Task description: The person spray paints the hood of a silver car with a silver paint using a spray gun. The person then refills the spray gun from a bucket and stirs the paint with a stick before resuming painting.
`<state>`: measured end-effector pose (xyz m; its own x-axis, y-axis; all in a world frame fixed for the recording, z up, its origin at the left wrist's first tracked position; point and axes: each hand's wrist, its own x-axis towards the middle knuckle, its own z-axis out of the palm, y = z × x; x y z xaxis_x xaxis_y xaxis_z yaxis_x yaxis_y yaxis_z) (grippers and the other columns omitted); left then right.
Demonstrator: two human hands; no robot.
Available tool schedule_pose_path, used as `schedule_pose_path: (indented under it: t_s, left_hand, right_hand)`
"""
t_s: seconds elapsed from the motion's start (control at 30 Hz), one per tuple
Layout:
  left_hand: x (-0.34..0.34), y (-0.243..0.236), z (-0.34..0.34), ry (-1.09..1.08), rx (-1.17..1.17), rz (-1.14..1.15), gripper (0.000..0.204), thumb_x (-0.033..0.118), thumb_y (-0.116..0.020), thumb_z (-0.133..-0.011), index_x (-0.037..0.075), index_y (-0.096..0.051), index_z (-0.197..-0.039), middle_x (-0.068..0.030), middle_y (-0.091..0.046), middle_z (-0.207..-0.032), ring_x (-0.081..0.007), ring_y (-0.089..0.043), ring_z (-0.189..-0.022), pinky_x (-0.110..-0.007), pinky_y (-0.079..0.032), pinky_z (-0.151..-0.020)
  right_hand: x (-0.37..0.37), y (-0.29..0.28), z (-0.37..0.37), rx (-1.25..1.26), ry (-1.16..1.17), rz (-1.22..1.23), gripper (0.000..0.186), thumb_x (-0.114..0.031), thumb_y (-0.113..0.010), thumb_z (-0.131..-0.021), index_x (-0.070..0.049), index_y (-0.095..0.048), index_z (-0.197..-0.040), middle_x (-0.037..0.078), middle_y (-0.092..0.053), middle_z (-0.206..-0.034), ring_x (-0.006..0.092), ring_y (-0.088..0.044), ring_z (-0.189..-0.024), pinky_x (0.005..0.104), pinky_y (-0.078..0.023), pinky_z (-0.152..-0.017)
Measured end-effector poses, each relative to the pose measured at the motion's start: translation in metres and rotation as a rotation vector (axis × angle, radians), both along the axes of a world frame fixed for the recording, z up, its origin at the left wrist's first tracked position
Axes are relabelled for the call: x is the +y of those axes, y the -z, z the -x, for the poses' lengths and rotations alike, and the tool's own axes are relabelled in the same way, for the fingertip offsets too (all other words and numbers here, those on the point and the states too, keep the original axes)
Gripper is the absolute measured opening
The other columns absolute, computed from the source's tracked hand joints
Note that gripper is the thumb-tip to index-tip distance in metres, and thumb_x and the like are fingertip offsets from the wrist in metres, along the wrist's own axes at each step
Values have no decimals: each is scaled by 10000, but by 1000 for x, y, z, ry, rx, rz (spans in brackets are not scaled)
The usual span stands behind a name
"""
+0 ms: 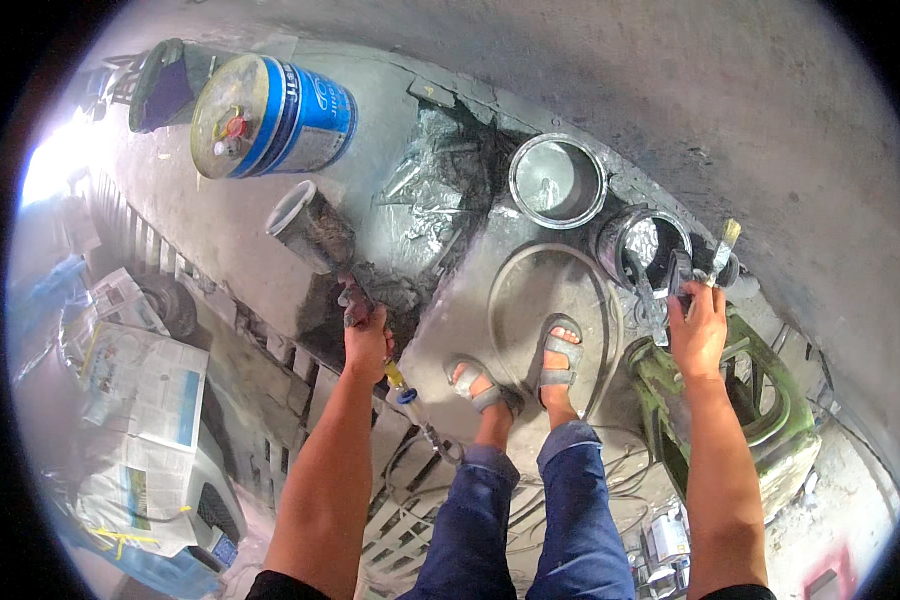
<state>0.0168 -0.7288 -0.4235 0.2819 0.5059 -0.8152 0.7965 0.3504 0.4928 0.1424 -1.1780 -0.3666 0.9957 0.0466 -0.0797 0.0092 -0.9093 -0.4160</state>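
My left hand [368, 345] is wrapped round the grip of a paint spray gun [355, 300]. Its grey-smeared cup [315, 232] points up and to the left, mouth uncovered. A yellow and blue fitting [400, 385] hangs below the grip. On the other side, my right hand [700, 330] is closed on a paintbrush [725, 250] with pale yellow bristles and on a dark, round lid-like piece [679, 270]. Just beyond these fingers stands an open can [610, 245] of silvery paint; a paint-coated strip [650, 310] hangs by its near side. My fingers partly hide the brush handle.
Another open metal can [517, 190] stands near the wall. A blue-and-white drum [320, 120] is at the far left, by a dark bin [155, 90]. A green stool [770, 380] lies at the right. Hose [490, 300] loops round my feet; newspaper-covered items [145, 400] sit left.
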Motion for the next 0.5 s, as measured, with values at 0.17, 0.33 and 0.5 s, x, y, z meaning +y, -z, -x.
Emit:
schedule_pose_path:
  t_s: [0.17,0.33,0.5]
  left_hand:
    - [-6,-3,-8,11,90,-6,199,257,-624,-854,116,-486,-872,-23,-490,-586,-144,-460,-448,-299,-344,-381]
    - [-2,-1,3,44,55,-59,235,261,-652,-844,97,-494,-787,-42,-542,-606,-148,-459,-429,-302,-334,-360]
    - [-10,-7,12,55,-6,-99,223,215,-643,-853,78,-473,-896,-32,-538,-693,-133,-489,-477,-283,-374,-408]
  right_hand:
    - [-9,4,7,2,26,37,262,-76,-682,-736,-67,-559,-966,162,-542,-904,370,-540,-846,424,-457,-734]
    - [-4,-3,9,11,-36,47,261,-66,-673,-742,-64,-562,-977,159,-540,-897,365,-542,-842,429,-458,-735]
    - [-4,0,11,-17,16,56,261,-67,-671,-744,-62,-560,-979,157,-536,-906,367,-541,-849,431,-456,-736]
